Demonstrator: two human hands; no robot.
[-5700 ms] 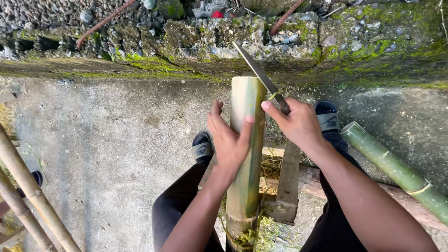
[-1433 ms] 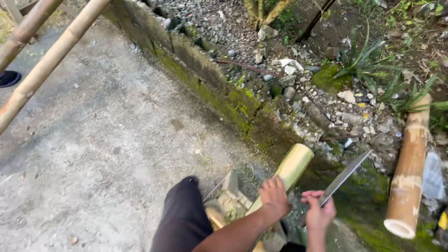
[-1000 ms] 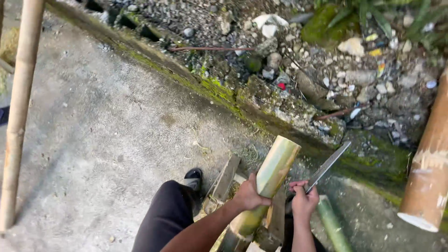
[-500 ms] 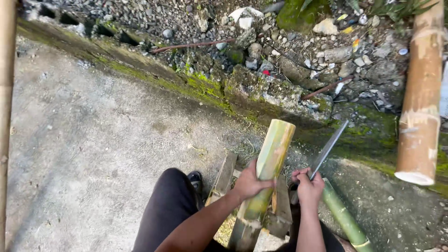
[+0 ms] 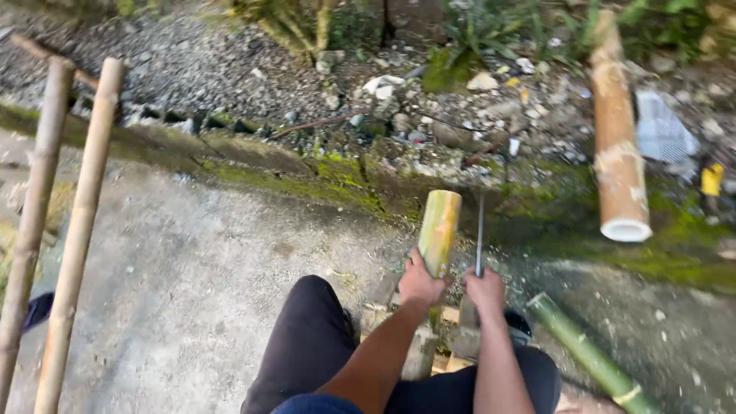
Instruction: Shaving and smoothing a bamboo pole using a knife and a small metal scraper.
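Bamboo section [image 5: 440,230], 1 piece, upright, yellow-green, cut top.
Left grip [image 5: 420,280] clasps its lower part; right grip [image 5: 484,290] holds blade [image 5: 480,230] beside.

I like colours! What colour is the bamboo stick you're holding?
The bamboo piece is yellowish-green, seen from the head view.

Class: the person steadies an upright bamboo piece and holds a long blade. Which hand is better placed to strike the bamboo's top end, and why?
Right. The right hand already holds the long metal blade, raised beside the upright yellow-green bamboo piece; the left hand steadies it.
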